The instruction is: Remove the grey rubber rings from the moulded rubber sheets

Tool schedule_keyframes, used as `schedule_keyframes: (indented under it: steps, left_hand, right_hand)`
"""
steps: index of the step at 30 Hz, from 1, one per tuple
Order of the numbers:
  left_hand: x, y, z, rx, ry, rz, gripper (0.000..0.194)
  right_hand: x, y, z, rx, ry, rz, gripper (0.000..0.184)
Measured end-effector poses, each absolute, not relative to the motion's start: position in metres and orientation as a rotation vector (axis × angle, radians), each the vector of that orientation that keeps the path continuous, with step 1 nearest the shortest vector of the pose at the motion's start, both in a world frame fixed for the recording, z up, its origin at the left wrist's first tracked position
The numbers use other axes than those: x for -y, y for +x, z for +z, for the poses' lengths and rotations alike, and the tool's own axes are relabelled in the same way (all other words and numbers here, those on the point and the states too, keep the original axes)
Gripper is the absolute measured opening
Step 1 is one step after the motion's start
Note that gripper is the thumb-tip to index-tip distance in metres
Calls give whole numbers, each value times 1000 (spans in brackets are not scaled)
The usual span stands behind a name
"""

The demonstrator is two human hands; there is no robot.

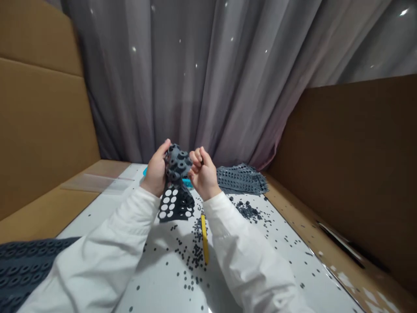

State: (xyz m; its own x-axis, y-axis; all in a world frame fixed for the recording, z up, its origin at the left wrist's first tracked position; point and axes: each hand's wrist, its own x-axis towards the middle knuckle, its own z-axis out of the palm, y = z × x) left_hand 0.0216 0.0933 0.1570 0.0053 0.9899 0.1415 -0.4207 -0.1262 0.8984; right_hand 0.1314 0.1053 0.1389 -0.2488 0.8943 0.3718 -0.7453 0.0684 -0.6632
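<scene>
My left hand (155,171) is closed round a bent dark grey rubber sheet (177,163) with raised rings on its face. The lower part of that sheet hangs down and shows rows of round holes, white through them. Just right of the sheet is my right hand (204,173), its fingers curled in a pinch beside the sheet's edge. What sits between those fingertips is too small to make out. Below the hands a yellow stick-shaped tool (204,239) lies among small dark discs (197,256) scattered over the white table (163,278).
A stack of perforated dark sheets (243,179) lies at the back right, with a pile of dark bits (248,211) in front. A ringed grey mat (29,269) is at the left front. Cardboard walls (42,113) flank the table; a grey curtain (182,78) hangs behind.
</scene>
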Motion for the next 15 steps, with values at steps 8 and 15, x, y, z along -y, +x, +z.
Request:
schedule_keyframes:
  steps: [8, 15]
  left_hand:
    - [-90, -3, 129, -802, 1302, 1318, 30]
    - [-113, -45, 124, -977, 1084, 1645, 23]
  right_hand:
    - [-103, 149, 89, 970, -306, 1744, 30]
    - [-143, 148, 71, 1148, -475, 1695, 39]
